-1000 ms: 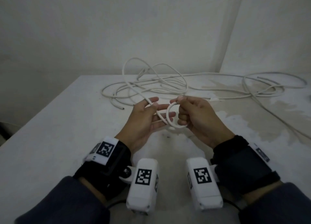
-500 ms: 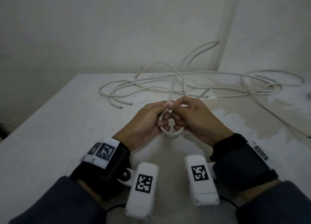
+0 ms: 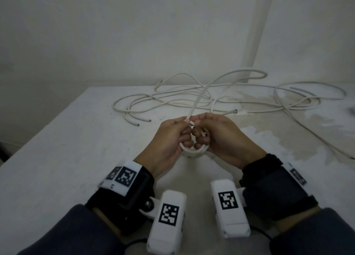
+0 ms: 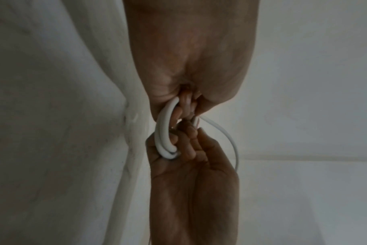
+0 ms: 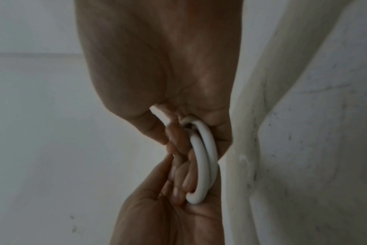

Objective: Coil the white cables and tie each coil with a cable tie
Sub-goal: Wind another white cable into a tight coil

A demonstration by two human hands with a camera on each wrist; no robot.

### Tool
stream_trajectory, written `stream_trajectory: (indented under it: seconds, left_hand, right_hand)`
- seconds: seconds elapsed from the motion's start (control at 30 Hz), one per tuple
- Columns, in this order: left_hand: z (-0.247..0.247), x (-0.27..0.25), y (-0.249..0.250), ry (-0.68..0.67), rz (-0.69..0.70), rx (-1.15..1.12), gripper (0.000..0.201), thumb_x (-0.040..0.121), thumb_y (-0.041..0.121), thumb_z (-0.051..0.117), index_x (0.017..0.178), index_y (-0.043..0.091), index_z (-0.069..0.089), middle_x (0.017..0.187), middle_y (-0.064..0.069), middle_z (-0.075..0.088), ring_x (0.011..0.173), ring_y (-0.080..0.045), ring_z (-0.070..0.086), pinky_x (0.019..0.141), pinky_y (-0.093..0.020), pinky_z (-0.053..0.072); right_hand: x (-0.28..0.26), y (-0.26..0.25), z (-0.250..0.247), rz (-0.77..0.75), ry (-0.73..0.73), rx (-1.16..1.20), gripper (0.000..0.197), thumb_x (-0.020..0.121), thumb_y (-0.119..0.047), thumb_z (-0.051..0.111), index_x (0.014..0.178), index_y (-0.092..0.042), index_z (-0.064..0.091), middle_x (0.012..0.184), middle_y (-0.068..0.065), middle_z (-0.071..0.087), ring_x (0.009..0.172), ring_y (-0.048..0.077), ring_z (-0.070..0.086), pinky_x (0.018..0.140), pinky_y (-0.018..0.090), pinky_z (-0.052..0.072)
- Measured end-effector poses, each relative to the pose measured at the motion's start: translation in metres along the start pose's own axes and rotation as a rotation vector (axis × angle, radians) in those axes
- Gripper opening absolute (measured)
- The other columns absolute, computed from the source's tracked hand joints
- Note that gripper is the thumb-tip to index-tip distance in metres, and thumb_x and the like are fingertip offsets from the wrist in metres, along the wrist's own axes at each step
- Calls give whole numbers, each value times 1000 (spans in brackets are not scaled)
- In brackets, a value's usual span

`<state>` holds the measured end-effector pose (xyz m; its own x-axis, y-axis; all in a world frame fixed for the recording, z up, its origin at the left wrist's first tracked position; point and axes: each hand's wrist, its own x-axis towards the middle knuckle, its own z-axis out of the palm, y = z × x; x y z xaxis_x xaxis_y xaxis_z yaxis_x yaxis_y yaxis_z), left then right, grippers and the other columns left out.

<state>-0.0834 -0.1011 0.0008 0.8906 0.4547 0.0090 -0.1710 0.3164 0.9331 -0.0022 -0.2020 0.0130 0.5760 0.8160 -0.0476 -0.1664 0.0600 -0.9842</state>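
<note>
A small coil [image 3: 193,149] of white cable hangs between both hands above the middle of the table. My left hand [image 3: 172,137] curls its fingers round the coil's left side and my right hand [image 3: 217,137] pinches the top and right side. Two turns of the coil [image 4: 165,137] lie side by side in the left wrist view, and the same coil [image 5: 203,164] shows in the right wrist view. The free cable [image 3: 199,99] rises from the pinch point and arcs back to the loose pile [image 3: 172,101] at the table's far side. No cable tie is visible.
More white cable loops [image 3: 299,99] sprawl over the far right of the white table [image 3: 67,149], one strand running off toward the right edge. A wall and a vertical pipe [image 3: 255,30] stand behind. Stained patches mark the tabletop at the right.
The hands have come together on the coil, a second turn has been added, and the free cable has swung up and to the right.
</note>
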Motion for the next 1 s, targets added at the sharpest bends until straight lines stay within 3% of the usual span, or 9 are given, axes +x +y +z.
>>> stream_trajectory:
  seconds: [0.07,0.13,0.23,0.33,0.47,0.63,0.73,0.87,1.0]
  left_hand:
    - [-1,0,1,27,4,22,21,100,3,36,88,0,53,43,6,37,35,-3,28,40,-16,27]
    - [0,0,3,59,5,43,13,100,4,38,104,6,50,43,8,38,36,-3,30,41,-17,28]
    - [1,1,4,115,46,133,23,100,8,42,120,17,36,45,8,49,43,-6,39,45,-20,34]
    - [0,-1,4,89,95,318,8,100,15,44,108,13,45,56,2,56,53,-12,43,51,-24,37]
    - [0,-2,6,122,147,362,13,97,24,53,92,12,50,58,2,52,46,-8,43,51,-24,39]
    - [4,0,8,172,178,346,9,96,17,54,100,10,50,71,-9,59,54,-12,52,53,-23,41]
    - [6,-1,11,209,211,351,4,96,17,54,97,14,51,68,-2,57,50,-5,51,52,-20,42]
    - [-2,-1,18,239,340,543,4,96,21,54,94,20,52,72,0,54,56,-9,46,50,-18,41]
    - [-6,-4,24,161,350,621,6,95,22,55,93,18,52,68,3,51,49,-2,44,51,-20,39]
  right_hand:
    - [0,0,0,44,-22,6,22,93,7,41,102,-8,54,62,5,52,48,10,42,53,27,47]
    - [-1,2,0,37,-5,-45,22,95,6,43,108,-10,51,63,4,56,50,9,45,55,26,48]
    - [0,3,0,-33,47,-134,15,96,3,45,105,-7,50,63,3,59,51,9,46,61,29,42]
    - [-1,2,-1,-83,53,-198,14,95,5,45,94,-7,52,62,4,59,51,10,46,65,34,41]
    - [-2,1,-1,-172,71,-263,10,94,3,50,92,-4,56,63,5,61,51,11,48,61,31,44]
    - [0,2,-1,-272,162,-304,6,90,-5,63,91,-10,62,70,10,71,61,18,66,69,37,54]
    - [0,0,-5,-312,212,-416,16,81,-13,75,87,-13,60,72,11,73,69,26,71,76,44,57]
    - [-12,-20,-13,-363,180,-375,8,82,-18,74,77,-12,71,71,7,74,69,20,73,61,30,54]
    - [-16,-32,-16,-660,353,-284,11,84,-8,71,78,-17,72,64,-4,69,55,9,61,51,18,44]
